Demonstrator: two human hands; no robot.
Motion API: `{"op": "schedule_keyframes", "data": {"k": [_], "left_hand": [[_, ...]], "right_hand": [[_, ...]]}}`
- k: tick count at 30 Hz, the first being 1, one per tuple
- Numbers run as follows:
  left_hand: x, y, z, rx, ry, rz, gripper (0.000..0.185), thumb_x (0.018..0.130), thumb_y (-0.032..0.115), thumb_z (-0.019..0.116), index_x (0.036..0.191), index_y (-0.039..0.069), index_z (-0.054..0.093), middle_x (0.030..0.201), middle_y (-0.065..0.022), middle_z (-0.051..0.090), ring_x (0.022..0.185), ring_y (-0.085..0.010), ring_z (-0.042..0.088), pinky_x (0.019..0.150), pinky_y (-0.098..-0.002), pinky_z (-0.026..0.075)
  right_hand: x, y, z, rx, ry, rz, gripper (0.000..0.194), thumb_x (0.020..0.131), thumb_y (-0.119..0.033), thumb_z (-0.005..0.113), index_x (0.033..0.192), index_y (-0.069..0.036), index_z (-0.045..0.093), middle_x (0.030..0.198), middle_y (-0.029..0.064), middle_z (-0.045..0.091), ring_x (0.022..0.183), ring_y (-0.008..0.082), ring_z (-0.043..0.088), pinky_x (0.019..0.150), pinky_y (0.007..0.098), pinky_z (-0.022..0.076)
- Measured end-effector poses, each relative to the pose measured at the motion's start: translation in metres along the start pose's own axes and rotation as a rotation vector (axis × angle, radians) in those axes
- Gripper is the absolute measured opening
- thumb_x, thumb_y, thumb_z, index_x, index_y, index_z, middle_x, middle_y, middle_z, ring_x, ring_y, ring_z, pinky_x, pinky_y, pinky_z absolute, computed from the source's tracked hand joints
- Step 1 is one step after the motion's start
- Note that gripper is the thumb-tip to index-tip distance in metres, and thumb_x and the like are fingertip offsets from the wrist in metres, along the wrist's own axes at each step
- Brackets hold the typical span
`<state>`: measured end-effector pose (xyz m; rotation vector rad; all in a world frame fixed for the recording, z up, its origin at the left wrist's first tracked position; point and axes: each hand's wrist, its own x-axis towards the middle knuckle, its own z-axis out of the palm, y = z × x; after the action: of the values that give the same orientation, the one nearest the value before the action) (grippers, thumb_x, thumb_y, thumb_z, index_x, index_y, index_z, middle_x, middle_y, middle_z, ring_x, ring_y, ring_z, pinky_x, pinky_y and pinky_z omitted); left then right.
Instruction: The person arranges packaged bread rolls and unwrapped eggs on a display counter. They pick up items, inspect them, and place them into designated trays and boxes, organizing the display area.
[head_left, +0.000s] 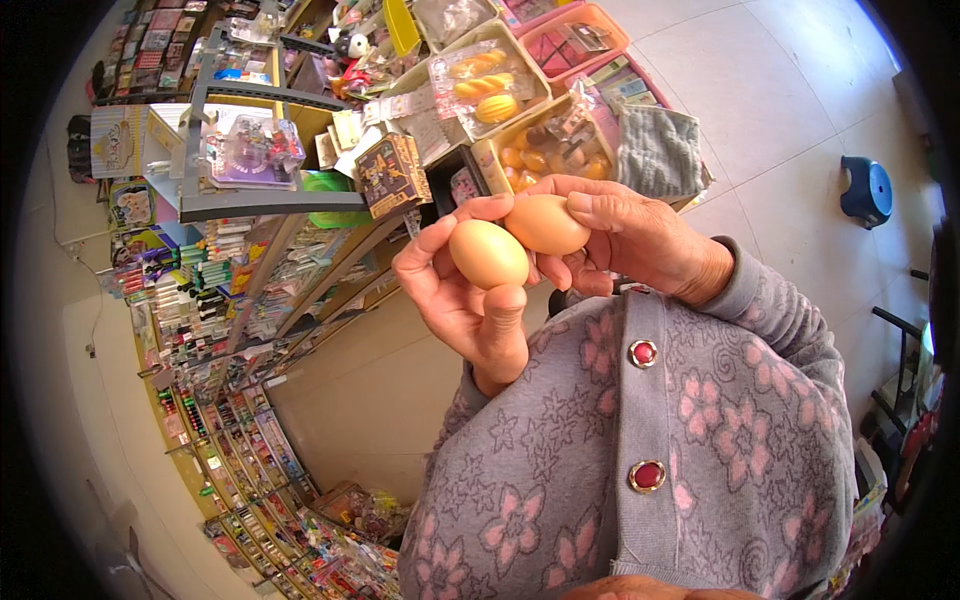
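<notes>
My left hand (471, 315) curls palm up around a smooth light brown egg (489, 253), its thumb against the lower side. Between the thumb and fingers of my right hand (630, 229), a second light brown egg (551, 226) lies on its side. The two eggs meet or nearly meet in front of my chest. Whether they are real or toy eggs I cannot tell. Just beyond my hands is a cream plastic bin (491, 166) with orange and brown rounded items, partly hidden by my fingers.
Another bin (534, 64) holds bread-shaped items, beside a pink bin (619, 37). A grey cloth (658, 150) hangs at the display's corner. Metal-edged shelving (277, 204) packed with small goods runs down the left. A blue stool (866, 191) stands on the tiled floor.
</notes>
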<state>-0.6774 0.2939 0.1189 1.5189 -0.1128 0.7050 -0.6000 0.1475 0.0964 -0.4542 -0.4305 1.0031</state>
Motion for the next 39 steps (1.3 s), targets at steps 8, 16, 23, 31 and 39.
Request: {"op": "schedule_keyframes", "data": {"k": [8, 16, 23, 31, 39], "left_hand": [[0.007, -0.008, -0.012, 0.072, 0.021, 0.076, 0.065, 0.09, 0.035, 0.074, 0.135, -0.001, 0.046, 0.123, -0.0182, 0.057, 0.111, -0.0248, 0.057, 0.095, -0.0377, 0.048], [0.016, -0.013, -0.002, 0.151, 0.073, 0.261, 0.055, 0.083, 0.01, 0.081, 0.127, -0.001, 0.05, 0.122, -0.021, 0.055, 0.11, -0.0263, 0.058, 0.09, -0.0342, 0.054], [0.018, -0.008, -0.002, 0.548, 0.068, 0.521, 0.05, 0.086, 0.021, 0.079, 0.123, -0.002, 0.055, 0.12, -0.0217, 0.055, 0.109, -0.0283, 0.059, 0.089, -0.0346, 0.055], [0.008, -0.009, 0.008, 0.338, 0.178, 0.396, 0.06, 0.086, 0.029, 0.079, 0.125, -0.004, 0.047, 0.119, -0.0258, 0.058, 0.104, -0.0297, 0.064, 0.084, -0.0343, 0.059], [0.007, -0.017, 0.007, 0.376, 0.07, 0.493, 0.051, 0.081, 0.017, 0.084, 0.121, 0.0, 0.058, 0.119, -0.0253, 0.06, 0.102, -0.0327, 0.068, 0.082, -0.0362, 0.06]], "right_hand": [[0.017, -0.003, -0.009, 0.044, -0.004, 0.025, 0.049, 0.104, -0.044, 0.044, 0.131, -0.004, 0.05, 0.087, 0.0106, 0.066, 0.054, 0.0088, 0.05, 0.049, 0.0217, 0.0395], [0.016, -0.022, -0.012, -0.078, 0.106, -0.041, 0.052, 0.097, -0.023, 0.063, 0.142, -0.003, 0.045, 0.112, 0.0072, 0.065, 0.08, 0.0132, 0.065, 0.059, 0.0229, 0.0479], [0.017, -0.028, -0.018, -0.211, 0.15, -0.201, 0.048, 0.092, -0.008, 0.069, 0.137, -0.003, 0.053, 0.121, 0.0052, 0.066, 0.105, 0.0118, 0.065, 0.079, 0.0248, 0.0544], [0.019, -0.028, -0.024, -0.24, 0.113, -0.215, 0.049, 0.088, -0.005, 0.07, 0.135, -0.006, 0.055, 0.126, 0.0073, 0.065, 0.116, 0.0157, 0.061, 0.09, 0.0268, 0.0526], [0.012, -0.034, -0.024, -0.305, 0.252, -0.147, 0.043, 0.092, -0.006, 0.067, 0.133, -0.005, 0.055, 0.115, 0.0041, 0.067, 0.095, 0.0092, 0.064, 0.076, 0.0226, 0.0532]]}}
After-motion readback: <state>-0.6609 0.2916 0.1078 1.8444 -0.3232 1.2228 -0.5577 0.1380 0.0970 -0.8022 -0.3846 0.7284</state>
